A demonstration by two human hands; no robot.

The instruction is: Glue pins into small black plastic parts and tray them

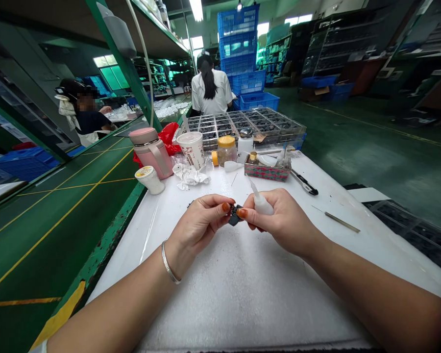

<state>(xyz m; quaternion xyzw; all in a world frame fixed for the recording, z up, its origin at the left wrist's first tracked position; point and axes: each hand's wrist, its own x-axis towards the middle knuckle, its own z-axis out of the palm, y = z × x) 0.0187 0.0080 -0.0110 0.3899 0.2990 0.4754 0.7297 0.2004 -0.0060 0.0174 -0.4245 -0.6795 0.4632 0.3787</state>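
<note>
Between both hands, over the middle of the white tabletop (220, 299), is a small dark piece (234, 217); its exact kind is too small to make out. My left hand (202, 220) pinches its left side between thumb and fingertips. On the other side, my right hand (275, 215) grips it with thumb and forefinger. A white squeeze bottle (262, 204) with a thin pointed nozzle is also tucked in the right hand, nozzle tilted up and to the left. The fingers behind the dark piece are partly hidden.
Behind the hands stand a pink mug (152, 154), a paper cup (191, 149), a yellow-lidded jar (227, 151), crumpled tissue (191, 176) and a small box (267, 169). A utility knife (305, 183) and thin needle tool (341, 222) lie right. Compartment trays (242, 125) stand beyond; co-workers sit further off.
</note>
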